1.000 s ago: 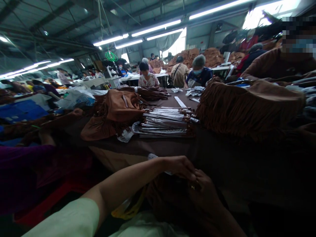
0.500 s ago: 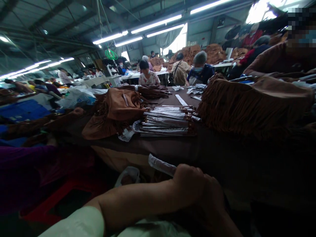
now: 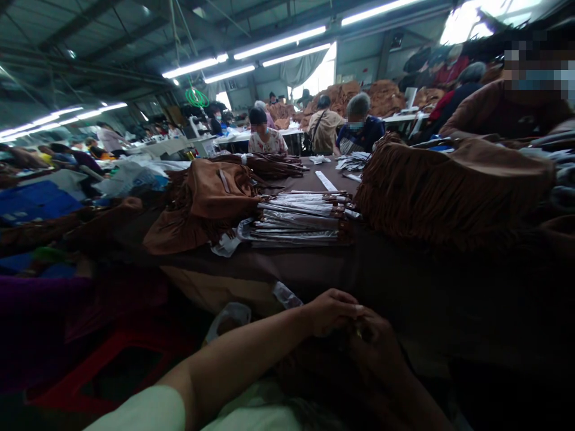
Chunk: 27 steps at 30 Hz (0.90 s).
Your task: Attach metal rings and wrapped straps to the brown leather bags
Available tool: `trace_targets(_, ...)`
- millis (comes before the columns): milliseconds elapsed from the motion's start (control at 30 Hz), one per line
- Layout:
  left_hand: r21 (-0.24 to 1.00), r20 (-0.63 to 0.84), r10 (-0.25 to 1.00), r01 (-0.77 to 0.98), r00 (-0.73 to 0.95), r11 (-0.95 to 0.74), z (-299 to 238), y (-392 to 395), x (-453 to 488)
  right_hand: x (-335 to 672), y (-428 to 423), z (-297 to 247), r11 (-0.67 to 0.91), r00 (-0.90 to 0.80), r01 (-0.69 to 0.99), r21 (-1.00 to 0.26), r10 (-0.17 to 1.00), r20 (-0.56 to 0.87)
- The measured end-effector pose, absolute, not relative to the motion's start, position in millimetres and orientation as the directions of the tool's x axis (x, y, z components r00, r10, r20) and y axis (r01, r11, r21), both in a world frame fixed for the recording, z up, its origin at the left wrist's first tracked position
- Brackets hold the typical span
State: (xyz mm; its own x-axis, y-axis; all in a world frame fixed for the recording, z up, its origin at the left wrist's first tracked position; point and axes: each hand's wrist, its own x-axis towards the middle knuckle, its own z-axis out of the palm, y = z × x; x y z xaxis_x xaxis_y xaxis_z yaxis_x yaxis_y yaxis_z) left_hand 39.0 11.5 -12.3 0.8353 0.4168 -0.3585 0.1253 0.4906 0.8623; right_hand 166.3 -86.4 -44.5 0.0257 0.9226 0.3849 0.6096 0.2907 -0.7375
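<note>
Left hand (image 3: pixel 335 311) and right hand (image 3: pixel 377 359) curled together above a dark brown suede bag (image 3: pixel 314 371), any held item hidden; plastic-wrapped strap (image 3: pixel 285 294) just beyond, stacked strap packets (image 3: pixel 299 218) on far tabletop (image 3: pixel 404 269).

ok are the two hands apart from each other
No, the left hand and right hand meet, fingers together above dark brown material.

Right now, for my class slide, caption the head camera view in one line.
Left hand and right hand meet over brown material at a table near a fringed bag and wrapped strips.
</note>
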Motion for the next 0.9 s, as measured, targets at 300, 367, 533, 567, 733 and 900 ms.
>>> trace_targets(300,0.857,-0.504,0.136,0.513,0.853,-0.045,33,50,33,170,-81,-39,0.191,-0.071,0.804,-0.563,0.971,0.228)
trace_targets(367,0.798,-0.494,0.340,0.573,0.800,-0.190,40,41,38,167,-79,-38,0.103,-0.022,0.895,-0.434,0.982,0.187)
trace_targets(533,0.233,-0.156,0.602,0.622,0.783,-0.748,37,-12,51,156,-81,-35,-0.080,0.127,0.960,-0.268,0.978,0.165)
trace_targets(567,0.150,-0.100,0.585,0.593,0.805,-0.791,34,-23,52,154,-82,-36,-0.098,0.143,0.963,-0.252,0.976,0.165)
trace_targets(733,0.107,-0.053,0.594,0.596,0.803,-0.796,24,-29,52,154,-84,-44,-0.069,0.123,0.960,-0.270,0.975,0.186)
trace_targets(900,0.710,-0.349,0.548,0.596,0.760,-0.375,27,17,48,159,-84,-50,0.082,0.052,0.910,-0.407,0.950,0.309)
